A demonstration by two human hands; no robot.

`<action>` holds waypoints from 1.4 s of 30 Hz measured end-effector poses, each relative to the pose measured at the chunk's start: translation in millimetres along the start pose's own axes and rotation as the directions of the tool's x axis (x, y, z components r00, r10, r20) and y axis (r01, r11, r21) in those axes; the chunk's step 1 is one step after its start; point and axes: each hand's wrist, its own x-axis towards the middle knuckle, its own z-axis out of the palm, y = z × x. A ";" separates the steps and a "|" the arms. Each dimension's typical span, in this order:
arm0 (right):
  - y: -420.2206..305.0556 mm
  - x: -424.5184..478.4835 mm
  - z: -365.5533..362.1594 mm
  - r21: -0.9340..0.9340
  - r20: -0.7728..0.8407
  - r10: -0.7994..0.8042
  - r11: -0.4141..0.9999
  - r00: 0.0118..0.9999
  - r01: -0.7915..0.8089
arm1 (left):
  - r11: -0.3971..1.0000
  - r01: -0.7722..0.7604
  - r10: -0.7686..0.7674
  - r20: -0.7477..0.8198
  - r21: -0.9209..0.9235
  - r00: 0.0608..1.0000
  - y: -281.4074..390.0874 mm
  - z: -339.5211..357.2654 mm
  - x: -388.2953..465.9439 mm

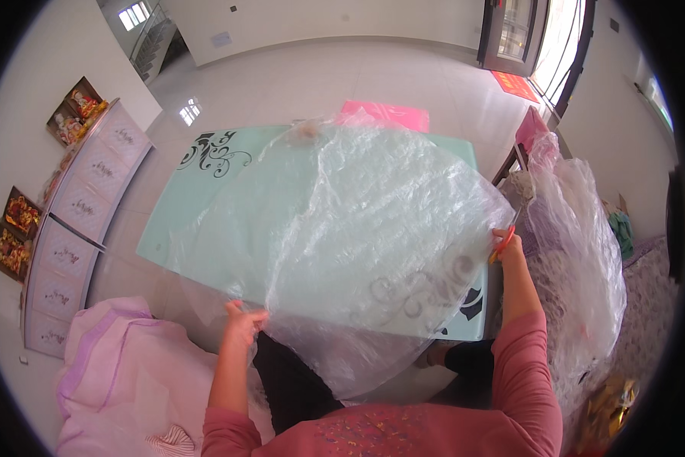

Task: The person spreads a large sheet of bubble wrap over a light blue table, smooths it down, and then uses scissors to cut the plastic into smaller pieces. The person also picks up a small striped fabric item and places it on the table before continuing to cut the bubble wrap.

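Note:
A large sheet of clear plastic film [371,228] lies spread over a pale green glass table [171,211] with dark scroll patterns, and its near part hangs over the table's front edge. At that edge, toward the left, my left hand [245,323] holds the film between thumb and fingers. My right hand [508,243] is at the table's right side, gripping orange-handled scissors [503,243] with the blades pointing away from me, close to the film's right corner. Whether the right fingers also pinch the film I cannot tell.
A seat with a pink cover [148,371] is at the near left. Crumpled clear plastic [582,257] covers a seat on the right. A long cabinet [79,211] lines the left wall. A pink sheet [399,116] lies beyond the table; a red mat [515,85] lies by the door.

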 end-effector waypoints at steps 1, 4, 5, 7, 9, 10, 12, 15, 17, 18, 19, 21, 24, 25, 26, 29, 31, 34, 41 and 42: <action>-3.3 -0.5 7.1 -0.025 -0.032 0.009 1.000 0.999 -0.010 | 0.999 0.009 -0.008 0.013 -0.039 1.000 -1.4 -1.4 -2.4; -11.8 24.5 5.8 0.016 0.041 -0.144 0.989 0.989 0.144 | 0.997 -0.075 0.076 0.031 -0.021 0.997 -6.7 8.3 -13.3; -15.1 40.0 -1.5 0.052 0.086 -0.228 0.973 0.970 0.224 | 0.991 -0.118 0.116 0.036 0.070 0.993 -6.3 16.3 -19.7; -23.0 38.3 25.4 -0.124 0.051 -0.293 0.947 0.955 0.297 | 0.946 -0.190 0.195 0.009 0.261 0.981 12.9 30.6 -69.7; -42.8 36.5 46.0 -0.208 0.066 -0.365 0.905 0.929 0.370 | 0.864 -0.253 0.277 0.010 0.436 0.961 32.7 50.7 -117.0; -51.5 37.3 54.7 -0.204 0.093 -0.396 0.890 0.913 0.407 | 0.810 -0.279 0.315 0.019 0.516 0.949 34.0 59.8 -125.0; -69.9 42.3 74.7 -0.250 0.137 -0.473 0.834 0.871 0.492 | 0.712 -0.474 0.492 0.114 0.518 0.863 7.5 64.4 -128.3; -98.5 33.7 113.0 -0.391 0.168 -0.595 0.692 0.786 0.607 | 0.697 -0.546 0.486 0.254 0.464 0.836 -28.4 72.5 -138.6; -119.1 27.8 136.2 -0.322 0.242 -0.608 0.685 0.756 0.654 | 0.724 -0.557 0.439 0.352 0.406 0.827 -47.4 78.9 -143.0; -130.3 29.2 145.9 -0.343 0.257 -0.648 0.632 0.717 0.695 | 0.741 -0.559 0.414 0.401 0.373 0.817 -54.7 83.5 -143.9; -139.3 29.1 159.0 -0.362 0.277 -0.683 0.578 0.676 0.732 | 0.756 -0.556 0.394 0.439 0.345 0.808 -61.3 88.5 -143.6; -151.1 -11.4 208.5 -0.486 0.258 -0.727 0.472 0.637 0.736 | 0.792 -0.530 0.363 0.466 0.302 0.807 -76.6 92.8 -143.7; -176.3 -49.8 248.6 -0.431 0.294 -0.767 0.426 0.570 0.795 | 0.830 -0.506 0.338 0.510 0.235 0.791 -90.1 105.3 -142.0; -181.7 -56.3 256.7 -0.429 0.287 -0.823 0.346 0.490 0.834 | 0.839 -0.500 0.331 0.526 0.216 0.783 -94.2 109.9 -140.9; -186.9 -60.7 262.9 -0.428 0.281 -0.870 0.263 0.404 0.865 | 0.847 -0.494 0.329 0.537 0.195 0.777 -97.5 114.5 -139.4; -209.5 -56.4 267.2 -0.578 0.132 -0.909 0.253 0.395 0.776 | 0.866 -0.481 0.323 0.578 0.139 0.750 -104.1 128.0 -135.9; -203.2 -86.3 268.8 -0.717 0.109 -0.911 0.204 0.397 0.666 | 0.876 -0.471 0.332 0.576 0.106 0.747 -109.5 131.8 -134.3; -198.1 -115.5 242.1 -0.816 0.123 -0.887 0.166 0.446 0.554 | 0.887 -0.460 0.350 0.580 0.048 0.735 -118.0 136.7 -133.9; -135.7 -117.5 94.3 -0.575 0.055 -0.852 0.399 0.521 0.714 | 0.914 -0.387 0.376 0.609 -0.120 0.699 -134.8 159.4 -140.1; -117.5 -154.8 77.5 -0.722 0.139 -0.868 0.241 0.477 0.649 | 0.916 -0.376 0.380 0.599 -0.139 0.705 -136.9 158.7 -141.2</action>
